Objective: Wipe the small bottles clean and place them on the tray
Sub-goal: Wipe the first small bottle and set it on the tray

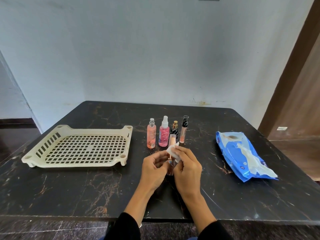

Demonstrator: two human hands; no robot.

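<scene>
Landmark: the cream slotted tray [78,146], which lies flat on the dark worktop [69,187] with nothing in it.
Held bottle: a slim peach bottle [171,154], raised above the worktop well to the right of the tray; its long axis runs away from the person, the pale end tilted up and away.
Left hand [153,168]: fingers curled round the near end of the bottle, so the grip is closed on it; this hand is the nearer of the two to the tray.
Right hand [187,168]: pinches a white wipe [173,149] against the far half of the bottle.
Standing bottles: four in a row, orange [151,135], pink [163,134], black [174,131] and a slim tube [183,129], between the tray and the hands' far side.
Wipe pack [242,156]: blue, farthest right of the tray.
Judgement: wiping is under way; placing calls for a leftward carry by the left hand.
</scene>
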